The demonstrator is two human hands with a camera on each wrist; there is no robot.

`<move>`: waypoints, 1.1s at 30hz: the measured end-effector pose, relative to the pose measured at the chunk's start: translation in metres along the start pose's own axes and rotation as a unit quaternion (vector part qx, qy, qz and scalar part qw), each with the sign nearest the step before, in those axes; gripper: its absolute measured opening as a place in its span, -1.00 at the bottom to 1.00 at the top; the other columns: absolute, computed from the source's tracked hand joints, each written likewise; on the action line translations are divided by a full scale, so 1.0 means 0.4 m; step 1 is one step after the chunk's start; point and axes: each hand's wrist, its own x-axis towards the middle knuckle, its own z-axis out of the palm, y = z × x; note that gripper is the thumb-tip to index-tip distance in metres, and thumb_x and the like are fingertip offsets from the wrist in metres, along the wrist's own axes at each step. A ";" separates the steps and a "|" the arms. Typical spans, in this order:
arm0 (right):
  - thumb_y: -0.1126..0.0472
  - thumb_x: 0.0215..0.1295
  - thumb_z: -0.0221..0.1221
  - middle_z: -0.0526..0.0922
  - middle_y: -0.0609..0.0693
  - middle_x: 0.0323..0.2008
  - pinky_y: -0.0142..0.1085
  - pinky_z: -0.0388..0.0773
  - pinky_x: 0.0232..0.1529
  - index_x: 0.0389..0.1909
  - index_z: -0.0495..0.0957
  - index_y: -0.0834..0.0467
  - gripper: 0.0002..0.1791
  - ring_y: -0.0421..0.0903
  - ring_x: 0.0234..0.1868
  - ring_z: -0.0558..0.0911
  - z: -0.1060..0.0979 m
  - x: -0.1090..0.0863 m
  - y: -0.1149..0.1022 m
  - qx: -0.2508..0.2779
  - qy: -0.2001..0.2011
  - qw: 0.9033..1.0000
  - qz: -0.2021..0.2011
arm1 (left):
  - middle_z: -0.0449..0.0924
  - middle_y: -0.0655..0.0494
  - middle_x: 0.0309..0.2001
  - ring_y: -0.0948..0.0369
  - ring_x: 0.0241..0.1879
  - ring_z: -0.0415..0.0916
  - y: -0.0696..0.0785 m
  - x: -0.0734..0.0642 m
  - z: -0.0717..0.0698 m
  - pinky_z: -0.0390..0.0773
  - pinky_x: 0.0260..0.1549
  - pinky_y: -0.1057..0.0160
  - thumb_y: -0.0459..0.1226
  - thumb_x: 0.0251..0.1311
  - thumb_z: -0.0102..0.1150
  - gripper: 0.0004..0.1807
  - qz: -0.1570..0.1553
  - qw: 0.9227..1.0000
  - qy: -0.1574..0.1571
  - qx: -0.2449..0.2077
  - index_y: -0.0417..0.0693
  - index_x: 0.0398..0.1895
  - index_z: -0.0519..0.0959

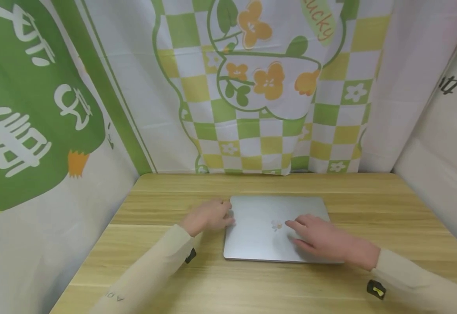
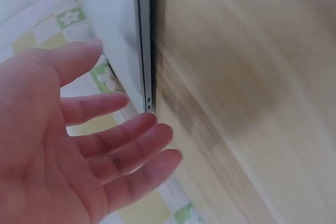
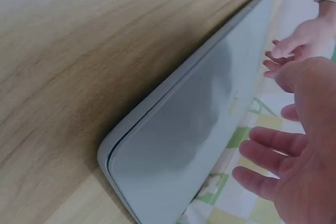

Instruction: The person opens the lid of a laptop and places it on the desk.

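Observation:
A closed silver laptop point(image 1: 252, 237) with a small logo at the middle of its lid lies flat on the wooden table. At its left edge is my left hand point(image 1: 210, 216), fingertips right by the side. In the left wrist view the fingers point(image 2: 131, 145) are loosely spread beside the laptop's thin edge point(image 2: 144, 51), holding nothing. My right hand point(image 1: 322, 237) is over the right half of the lid, its fingers pointing left toward the logo. The right wrist view shows that hand point(image 3: 304, 150) relaxed, palm facing the lid point(image 3: 184, 124), with nothing gripped.
The wooden table point(image 1: 154, 270) extends around the laptop on all sides. A patterned cloth point(image 1: 252, 144) hangs along the table's back edge, with further cloth walls at left point(image 1: 28, 131) and right point(image 1: 444, 144). A dark strap piece point(image 1: 376, 289) hangs below the right sleeve.

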 end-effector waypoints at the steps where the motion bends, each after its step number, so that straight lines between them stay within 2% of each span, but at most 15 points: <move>1: 0.06 0.36 0.19 0.63 -0.02 -0.08 -0.18 0.63 -0.05 0.23 0.48 0.18 -0.52 -0.11 -0.06 0.60 0.002 0.001 -0.001 -0.003 -0.003 1.000 -0.004 | 0.58 -0.03 0.09 0.10 0.05 0.52 0.000 -0.005 0.003 0.56 0.09 0.09 0.04 0.39 0.06 -0.49 0.004 1.000 0.005 0.005 -0.13 0.19 0.49; 4: 0.05 0.38 0.16 0.63 -0.04 -0.06 -0.17 0.62 -0.03 0.23 0.48 0.16 -0.53 -0.12 -0.03 0.59 0.008 0.001 -0.003 -0.007 -0.008 1.000 -0.020 | 0.54 -0.09 0.17 0.04 0.15 0.50 0.001 -0.019 0.012 0.53 0.18 0.05 0.02 0.39 0.06 -0.45 0.019 1.000 0.022 0.006 -0.16 0.26 0.45; 9: 0.01 0.41 0.13 0.62 -0.04 0.00 -0.15 0.61 0.05 0.25 0.45 0.12 -0.53 -0.10 0.03 0.58 0.020 0.003 -0.011 -0.019 -0.012 0.998 -0.051 | 0.55 -0.05 0.04 0.08 0.01 0.51 0.007 -0.039 0.026 0.58 0.06 0.09 0.05 0.38 0.06 -0.45 0.043 0.998 0.041 0.028 -0.16 0.23 0.46; 16: -0.02 0.42 0.10 0.61 -0.03 0.04 -0.15 0.62 0.07 0.27 0.45 0.11 -0.52 -0.09 0.05 0.58 0.029 0.015 -0.023 -0.033 -0.024 0.996 -0.084 | 0.51 -0.03 -0.01 0.11 -0.04 0.46 0.018 -0.063 0.050 0.58 -0.02 0.11 0.10 0.37 0.03 -0.41 0.051 0.995 0.052 0.061 -0.17 0.21 0.45; 23: -0.05 0.40 0.12 0.62 -0.07 0.00 -0.17 0.64 0.03 0.20 0.49 0.09 -0.55 -0.13 0.01 0.58 0.044 0.028 -0.022 -0.063 -0.008 0.988 -0.139 | 0.50 -0.16 0.17 -0.03 0.17 0.48 0.022 -0.084 0.070 0.55 0.18 0.01 0.12 0.37 0.03 -0.34 0.051 0.994 0.051 0.084 -0.22 0.28 0.41; 28: -0.09 0.39 0.12 0.63 -0.05 0.02 -0.19 0.66 -0.02 0.19 0.50 0.06 -0.54 -0.12 0.02 0.58 0.052 0.034 -0.019 -0.088 0.003 0.982 -0.169 | 0.44 -0.20 0.27 -0.06 0.28 0.41 0.022 -0.089 0.072 0.45 0.30 -0.01 0.17 0.38 -0.04 -0.27 0.046 0.994 0.039 0.088 -0.23 0.33 0.35; 33: -0.17 0.45 0.01 0.59 0.02 0.13 -0.17 0.67 -0.01 0.28 0.43 0.04 -0.47 -0.07 0.11 0.58 0.067 0.039 -0.020 -0.103 -0.014 0.976 -0.189 | 0.25 -0.23 0.43 -0.11 0.42 0.23 0.018 -0.098 0.073 0.31 0.40 -0.04 0.28 0.35 -0.15 -0.12 0.037 0.996 -0.008 0.083 -0.20 0.47 0.18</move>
